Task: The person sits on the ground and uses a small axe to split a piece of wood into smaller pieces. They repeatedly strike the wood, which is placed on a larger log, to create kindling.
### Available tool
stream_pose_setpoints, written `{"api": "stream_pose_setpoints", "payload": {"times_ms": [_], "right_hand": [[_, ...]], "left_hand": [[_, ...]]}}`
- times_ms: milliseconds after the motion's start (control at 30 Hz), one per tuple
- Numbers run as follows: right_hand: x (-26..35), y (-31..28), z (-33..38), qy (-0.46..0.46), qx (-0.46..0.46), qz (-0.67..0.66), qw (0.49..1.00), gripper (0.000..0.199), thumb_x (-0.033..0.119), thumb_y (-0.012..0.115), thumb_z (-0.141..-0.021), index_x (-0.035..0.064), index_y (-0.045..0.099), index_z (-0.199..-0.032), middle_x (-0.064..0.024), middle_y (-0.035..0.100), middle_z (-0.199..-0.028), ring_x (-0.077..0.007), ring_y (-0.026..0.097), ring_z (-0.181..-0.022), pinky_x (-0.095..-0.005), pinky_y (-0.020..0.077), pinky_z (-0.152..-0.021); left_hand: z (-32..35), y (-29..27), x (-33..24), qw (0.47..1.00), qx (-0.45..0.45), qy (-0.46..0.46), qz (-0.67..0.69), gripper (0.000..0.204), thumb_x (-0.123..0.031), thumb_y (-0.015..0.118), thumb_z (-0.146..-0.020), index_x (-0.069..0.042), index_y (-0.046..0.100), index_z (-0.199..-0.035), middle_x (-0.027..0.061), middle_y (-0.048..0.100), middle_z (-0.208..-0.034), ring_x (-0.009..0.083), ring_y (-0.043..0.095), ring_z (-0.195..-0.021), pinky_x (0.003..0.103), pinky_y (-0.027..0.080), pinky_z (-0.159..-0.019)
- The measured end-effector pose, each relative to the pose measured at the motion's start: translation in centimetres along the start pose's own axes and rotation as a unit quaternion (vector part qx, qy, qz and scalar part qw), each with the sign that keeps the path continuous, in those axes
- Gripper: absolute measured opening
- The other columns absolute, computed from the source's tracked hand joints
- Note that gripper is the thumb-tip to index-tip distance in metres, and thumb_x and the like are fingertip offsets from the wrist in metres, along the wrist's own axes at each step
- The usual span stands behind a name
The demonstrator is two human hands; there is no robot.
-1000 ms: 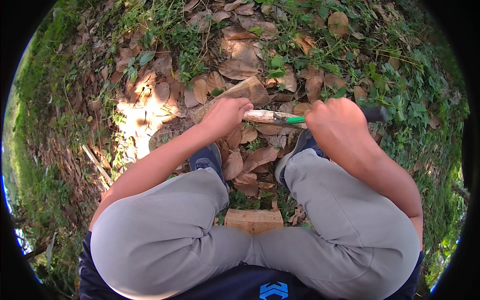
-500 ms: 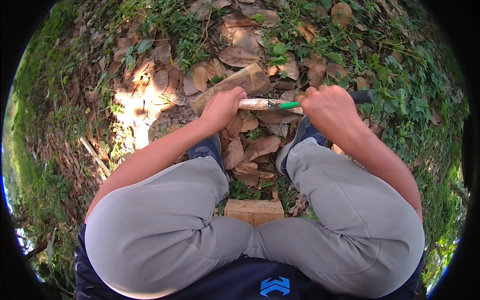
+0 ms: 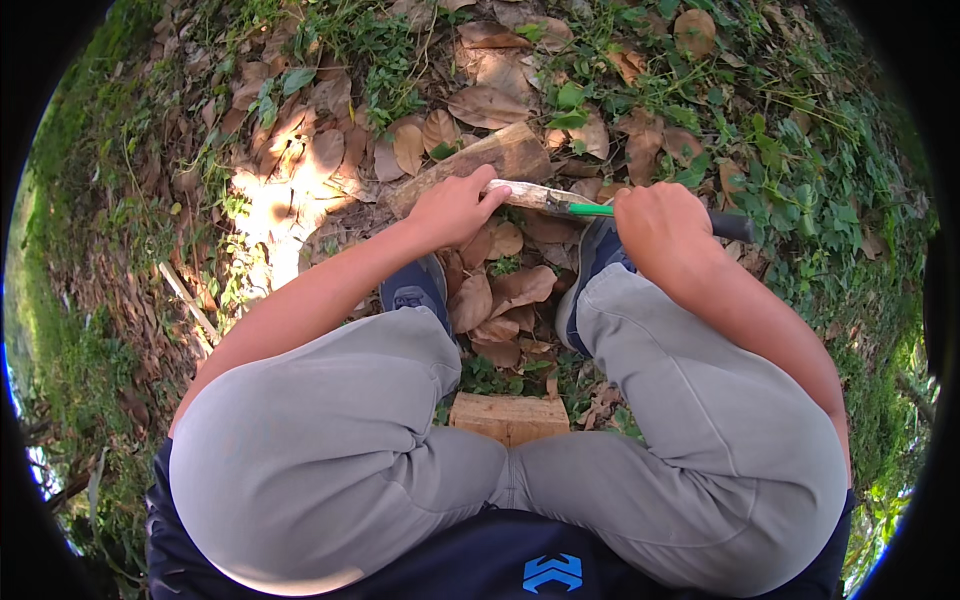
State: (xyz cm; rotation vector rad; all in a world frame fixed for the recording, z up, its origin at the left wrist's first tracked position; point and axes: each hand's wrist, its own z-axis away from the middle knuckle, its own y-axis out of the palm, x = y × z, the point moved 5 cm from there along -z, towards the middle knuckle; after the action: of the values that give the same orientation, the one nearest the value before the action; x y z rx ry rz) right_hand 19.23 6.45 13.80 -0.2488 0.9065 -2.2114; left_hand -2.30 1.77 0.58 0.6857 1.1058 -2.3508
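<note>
My left hand (image 3: 452, 210) is closed around the left end of a pale, roughly shaped stick (image 3: 528, 194), with the thumb along its near side. The stick slopes slightly down to the right. At its right end it meets the green part (image 3: 592, 210) of a slim green-and-black hand tool. My right hand (image 3: 660, 222) is wrapped around this tool, and its black end (image 3: 733, 226) sticks out to the right of my fist. The fist hides the tool's middle, so I cannot make out its exact kind.
A split piece of wood (image 3: 512, 152) lies on leaves just beyond my hands. Under me a wood block (image 3: 508, 418) shows between my thighs. My shoes (image 3: 415, 288) stand on dry leaves (image 3: 522, 288). Green plants (image 3: 770, 170) grow on the right.
My right hand and the tool have shifted slightly right and nearer to me. The stick's right end now dips lower, and my left thumb has come into sight on it.
</note>
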Motion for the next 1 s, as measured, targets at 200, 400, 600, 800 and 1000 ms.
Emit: {"api": "stream_pose_setpoints", "payload": {"times_ms": [200, 400, 600, 800, 1000], "right_hand": [[-2.1, 1.3, 0.9, -0.038, 0.005, -0.033, 0.999, 0.017, 0.011, 0.065, -0.094, 0.0003, 0.065, -0.106, -0.0176, 0.075, -0.09, -0.0383, 0.075, -0.089, -0.0483, 0.0595, -0.078], [-4.4, 0.7, -0.8, -0.038, 0.228, -0.127, 0.965, 0.028, 0.023, 0.057, -0.104, -0.0023, 0.059, -0.117, -0.0253, 0.071, -0.104, -0.0428, 0.069, -0.104, -0.0553, 0.0528, -0.088], [-6.4, 10.0, 1.8, -0.071, 0.169, -0.249, 0.951, 0.03, 0.03, 0.055, -0.107, 0.0042, 0.054, -0.123, -0.0239, 0.069, -0.102, -0.0451, 0.066, -0.098, -0.0545, 0.049, -0.085], [-7.1, 5.5, 4.1, -0.021, 0.06, -0.313, 0.948, 0.023, 0.026, 0.055, -0.107, 0.007, 0.055, -0.119, -0.0231, 0.067, -0.091, -0.0464, 0.064, -0.092, -0.0558, 0.0471, -0.078], [-7.6, 3.0, 4.1, -0.023, -0.025, -0.261, 0.965, 0.02, 0.026, 0.056, -0.106, 0.0072, 0.057, -0.113, -0.0222, 0.066, -0.086, -0.0461, 0.064, -0.087, -0.0565, 0.047, -0.075]], "left_hand": [[-0.9, -0.4, -0.2, 0.998, 0.026, 0.04, 0.048, 0.043, -0.053, 0.047, -0.108, -0.011, 0.055, -0.116, 0.0231, 0.071, -0.1, 0.0476, 0.067, -0.1, 0.057, 0.049, -0.082], [-0.8, -0.6, 0.6, 1.0, 0.014, -0.003, 0.025, 0.041, -0.05, 0.048, -0.108, -0.012, 0.058, -0.12, 0.022, 0.071, -0.101, 0.0451, 0.067, -0.1, 0.054, 0.05, -0.084], [-0.8, -1.8, 1.2, 0.997, -0.069, 0.032, -0.003, 0.036, -0.042, 0.054, -0.107, -0.012, 0.061, -0.126, 0.0171, 0.069, -0.084, 0.0369, 0.069, -0.083, 0.048, 0.052, -0.075], [0.6, -5.3, 1.4, 0.972, -0.208, 0.028, 0.101, 0.022, -0.022, 0.066, -0.1, -0.01, 0.065, -0.119, 0.0058, 0.057, -0.07, 0.02, 0.055, -0.06, 0.037, 0.045, -0.061], [0.4, -5.6, -1.8, 0.965, -0.123, 0.144, 0.181, 0.041, -0.027, 0.065, -0.103, -0.013, 0.061, -0.141, 0.0046, 0.068, -0.098, 0.0128, 0.06, -0.07, 0.032, 0.051, -0.069]]}}
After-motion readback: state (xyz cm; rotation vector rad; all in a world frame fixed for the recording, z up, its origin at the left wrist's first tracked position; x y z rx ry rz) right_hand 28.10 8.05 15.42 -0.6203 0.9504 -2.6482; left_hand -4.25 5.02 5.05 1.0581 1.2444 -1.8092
